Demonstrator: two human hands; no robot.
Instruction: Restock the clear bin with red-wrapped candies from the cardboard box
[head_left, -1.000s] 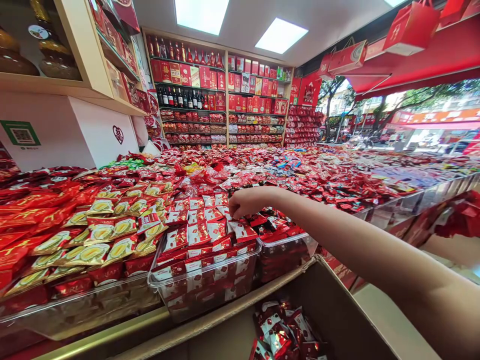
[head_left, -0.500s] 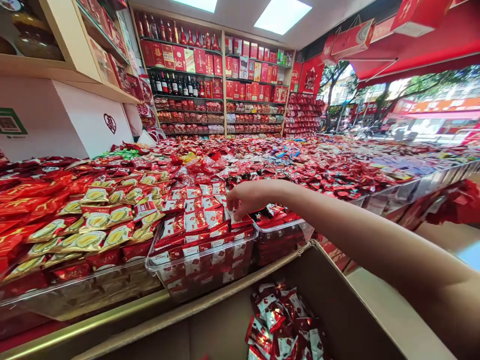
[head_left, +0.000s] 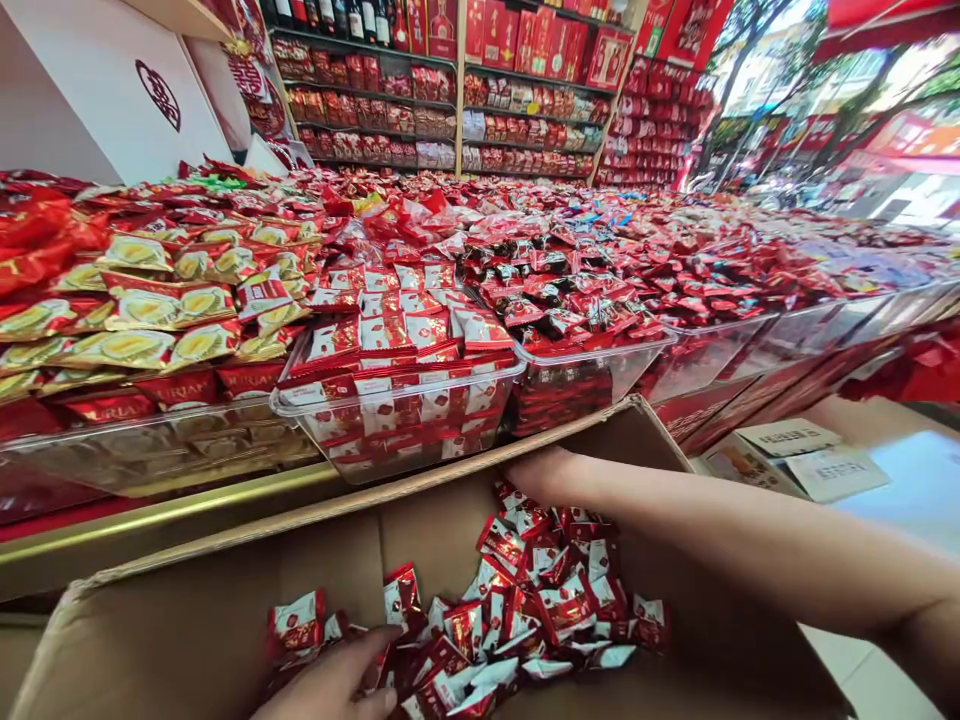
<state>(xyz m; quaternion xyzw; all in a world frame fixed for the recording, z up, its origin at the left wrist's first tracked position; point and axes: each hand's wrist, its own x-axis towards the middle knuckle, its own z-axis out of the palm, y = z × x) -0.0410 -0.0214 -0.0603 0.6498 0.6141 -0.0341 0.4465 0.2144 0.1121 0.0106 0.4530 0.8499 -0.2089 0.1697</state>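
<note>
A cardboard box (head_left: 330, 545) stands in front of me, with red and white candy packets (head_left: 566, 605) heaped inside. My left hand (head_left: 337, 682) is low in the box at the left of the heap. Its index finger and thumb are apart, with packets beside and between them. At the back of the box, by the far wall, my right hand (head_left: 544, 477) reaches down to the upper end of the heap; its fingers are hidden. Just beyond the rim, a clear plastic bin (head_left: 405, 395) holds similar red and white packets in neat rows.
Gold durian packets (head_left: 142, 300) fill the bin on the left. Dark red packets (head_left: 562, 290) fill the bin to the right, with more bins beyond. Shelves of bottles and red boxes (head_left: 532, 45) line the back. Cartons (head_left: 810, 460) lie at the lower right.
My right hand has moved from the packets in the clear bin down into the cardboard box. My left hand has come into view in the box. The view has tilted downward.
</note>
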